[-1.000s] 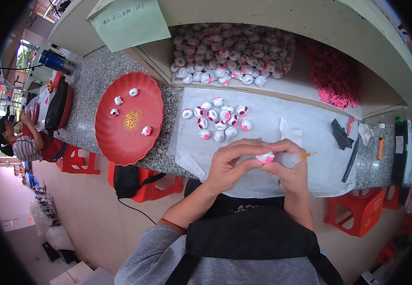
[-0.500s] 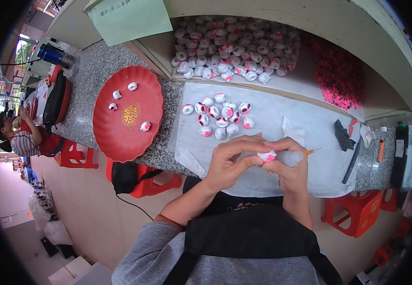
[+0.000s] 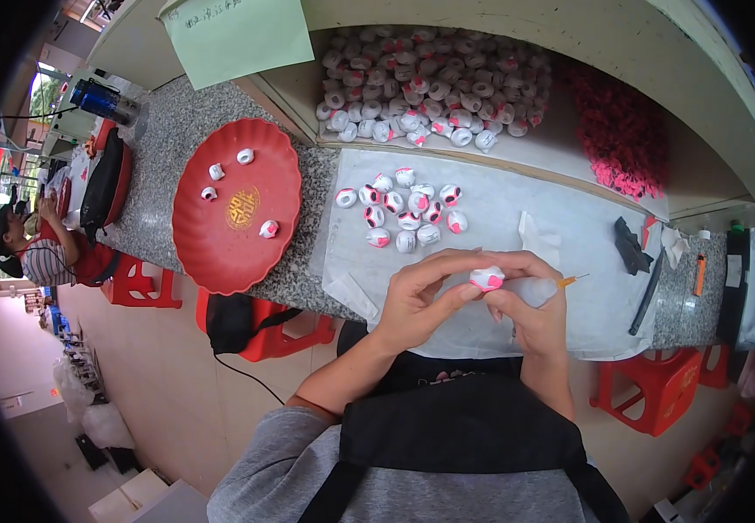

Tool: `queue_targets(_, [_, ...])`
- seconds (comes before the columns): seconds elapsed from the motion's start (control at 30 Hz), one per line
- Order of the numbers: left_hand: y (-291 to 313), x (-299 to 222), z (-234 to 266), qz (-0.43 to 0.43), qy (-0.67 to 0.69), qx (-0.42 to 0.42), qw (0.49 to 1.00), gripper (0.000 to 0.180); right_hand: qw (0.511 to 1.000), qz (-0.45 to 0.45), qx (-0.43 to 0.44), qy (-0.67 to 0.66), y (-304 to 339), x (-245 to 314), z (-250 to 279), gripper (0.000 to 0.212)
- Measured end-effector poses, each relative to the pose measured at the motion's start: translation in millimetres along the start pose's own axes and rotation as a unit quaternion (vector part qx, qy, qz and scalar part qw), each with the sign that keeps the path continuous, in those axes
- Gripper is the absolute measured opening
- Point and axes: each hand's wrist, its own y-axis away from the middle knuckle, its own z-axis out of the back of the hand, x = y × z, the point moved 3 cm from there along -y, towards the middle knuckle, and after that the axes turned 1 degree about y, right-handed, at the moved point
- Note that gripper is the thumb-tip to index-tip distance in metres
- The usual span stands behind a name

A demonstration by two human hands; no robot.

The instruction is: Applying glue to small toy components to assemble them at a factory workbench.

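My left hand [image 3: 419,295] pinches a small white piece with pink patches [image 3: 487,277] between thumb and fingers, above the front of the white sheet. Right beside it, my right hand [image 3: 541,327] curls round a translucent squeeze bottle [image 3: 531,290]. The bottle's thin needle tip, with an orange base, points away to the right. My right fingertips reach over toward the piece; whether they touch it I cannot tell. Beyond my hands, a cluster of similar white, pink and black pieces [image 3: 407,220] lies on the white sheet [image 3: 499,187].
A red scalloped tray [image 3: 212,248] on the left holds several white pieces. Under the shelf lie a heap of white pieces [image 3: 429,83] and a pink pile [image 3: 626,139]. Dark cloth [image 3: 631,247] and a black stick [image 3: 647,294] lie at right. Another person [image 3: 42,248] sits far left.
The piece in my left hand has been turned and shows more of its white top. My right thumb has drawn slightly down from it. The bottle stays in my right hand.
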Motion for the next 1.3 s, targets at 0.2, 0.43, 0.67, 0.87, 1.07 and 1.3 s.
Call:
queue_targets(0.2, [2,1,-1,0.012,-0.024,-0.008,1.000,0.026,1.000,0.021,-0.011,0.014,3,-2,-2,0.028])
queue_targets(0.43, [1,0,-4,-0.017,-0.020,-0.040,0.999,0.028,1.000,0.020,-0.013,-0.005,3,-6,-1,0.028])
queue_targets(0.67, [3,0,-4,-0.030,-0.016,-0.062,0.998,0.026,0.999,0.032,-0.007,-0.016,0,-4,-6,0.028])
queue_targets(0.87, [5,-2,-3,-0.011,-0.020,-0.052,0.998,0.026,0.999,0.017,-0.001,-0.048,1,-8,-6,0.027])
queue_targets(1.07, [3,6,3,-0.005,0.078,0.010,0.997,0.023,0.997,-0.034,0.034,-0.061,3,-5,-3,0.026])
queue_targets(1.3, [7,17,2,-0.019,0.107,-0.029,0.994,0.021,0.998,0.017,-0.013,0.057,4,-1,-7,0.027])
